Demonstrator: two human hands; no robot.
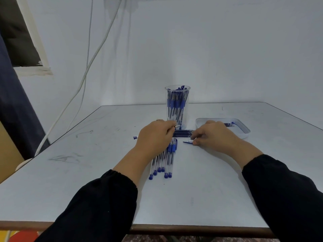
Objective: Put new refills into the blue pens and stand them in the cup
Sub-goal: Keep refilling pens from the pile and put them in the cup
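Pinching a light, stiff pen [176,126], the left hand [154,135] is gripping near its tip. The right hand [214,135] is pinching a small slippery pen part [188,142] against the table [87,180].

Both arms reach forward in black sleeves, wrists bare. The left hand [154,135] lies knuckles up, fingers curled in a pinch. The right hand [212,135] lies low, fingertips pinched together.
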